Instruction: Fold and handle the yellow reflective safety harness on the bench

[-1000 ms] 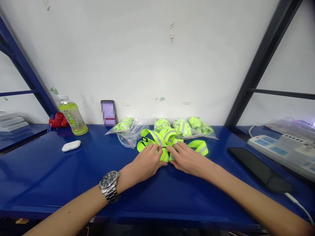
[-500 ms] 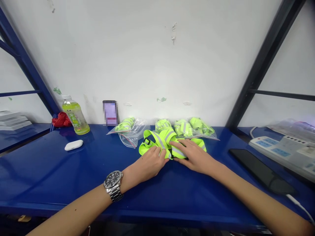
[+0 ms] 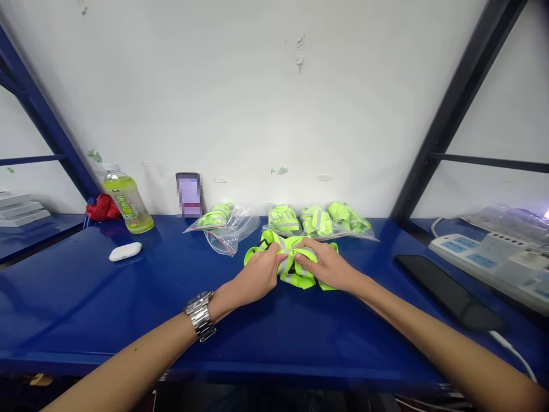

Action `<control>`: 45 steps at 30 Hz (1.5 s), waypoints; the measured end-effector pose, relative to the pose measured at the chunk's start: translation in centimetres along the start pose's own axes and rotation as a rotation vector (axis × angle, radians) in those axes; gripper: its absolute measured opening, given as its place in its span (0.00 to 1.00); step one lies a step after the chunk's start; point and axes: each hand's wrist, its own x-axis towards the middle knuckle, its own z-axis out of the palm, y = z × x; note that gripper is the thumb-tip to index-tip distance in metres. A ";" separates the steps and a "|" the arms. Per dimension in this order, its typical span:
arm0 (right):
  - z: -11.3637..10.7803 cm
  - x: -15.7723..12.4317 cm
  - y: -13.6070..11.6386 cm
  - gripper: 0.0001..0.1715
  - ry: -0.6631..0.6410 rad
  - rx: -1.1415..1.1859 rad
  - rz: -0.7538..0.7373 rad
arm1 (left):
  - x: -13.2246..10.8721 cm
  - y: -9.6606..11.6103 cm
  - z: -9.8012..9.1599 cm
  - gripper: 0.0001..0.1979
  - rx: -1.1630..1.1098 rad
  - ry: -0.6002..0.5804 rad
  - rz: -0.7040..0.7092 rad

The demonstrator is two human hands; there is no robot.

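Note:
A bundle of neon-yellow reflective straps (image 3: 300,279) with grey stripes and black buckles is bunched between my two hands, low over the blue table. My left hand (image 3: 258,273), with a metal watch on its wrist, is closed on the left part of the straps. My right hand (image 3: 329,264) grips them from the right, its thumb and fingers pinching the fabric. Both thumbs nearly meet at the middle of the bundle. Loose loops and ends hang out beneath and beside the hands. Parts of the fingers are hidden in the fabric.
Behind the hands, several clear zip bags (image 3: 317,222) with yellow straps lie along the wall. An unfilled zip bag (image 3: 234,232) lies left of them. A drink bottle (image 3: 128,200), a propped phone (image 3: 190,194) and a white earbud case (image 3: 125,252) stand left; a black phone (image 3: 446,292) and power strip (image 3: 484,257) right.
Both hands now pinch the straps with thumbs on top, where the right hand lay flatter before. The bundle has been gathered tighter and its right end drawn in.

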 end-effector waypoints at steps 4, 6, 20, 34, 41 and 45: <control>0.4 0.2 0.2 0.25 0.023 0.095 -0.029 | 0.7 0.4 -0.5 0.11 0.037 0.023 0.004; 0.8 0.5 0.5 0.25 0.072 0.038 -0.019 | 1.2 0.3 -0.5 0.12 0.041 0.010 -0.001; 0.6 -0.8 0.6 0.37 0.059 -0.618 -0.288 | 3.0 -2.0 1.6 0.11 0.226 0.098 -0.008; 0.1 0.9 0.4 0.26 -0.031 -0.529 -0.156 | 0.6 -1.8 -1.1 0.17 0.263 -0.047 0.106; -0.8 2.6 0.7 0.28 -0.067 -0.129 -0.044 | 2.7 -1.1 -1.9 0.14 0.167 -0.060 0.011; -0.9 3.2 1.5 0.31 -0.116 0.020 0.001 | 2.8 -0.9 -1.3 0.16 0.208 0.034 0.007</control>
